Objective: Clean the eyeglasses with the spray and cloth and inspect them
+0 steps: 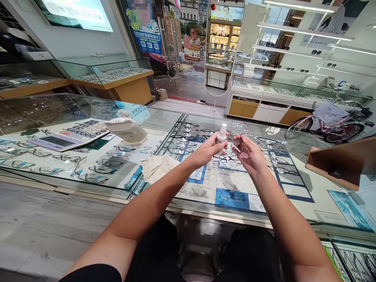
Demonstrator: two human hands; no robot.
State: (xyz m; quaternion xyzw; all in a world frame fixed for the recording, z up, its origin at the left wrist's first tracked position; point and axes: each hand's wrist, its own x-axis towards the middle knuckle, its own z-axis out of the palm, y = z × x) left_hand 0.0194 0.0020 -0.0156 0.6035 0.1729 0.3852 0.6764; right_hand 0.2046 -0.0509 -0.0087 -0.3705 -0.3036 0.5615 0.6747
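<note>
My left hand (209,149) is closed around a small white spray bottle (222,135), held upright above the glass counter. Close by on its right, my right hand (249,152) pinches a pair of glasses (236,147) between thumb and fingers. The bottle and the glasses are only a short gap apart. Part of the frame is hidden behind my fingers. Below both hands, rows of eyeglass frames show through the glass top. A cream cloth (160,167) lies crumpled on the counter to the left of my hands.
On the left of the counter sit a large calculator (73,135) and a beige scanner-like device (127,131). A blue card (232,198) lies near the front edge. At right stands a brown wooden stand (333,168). An oval mirror (225,47) and a bicycle (329,121) are beyond.
</note>
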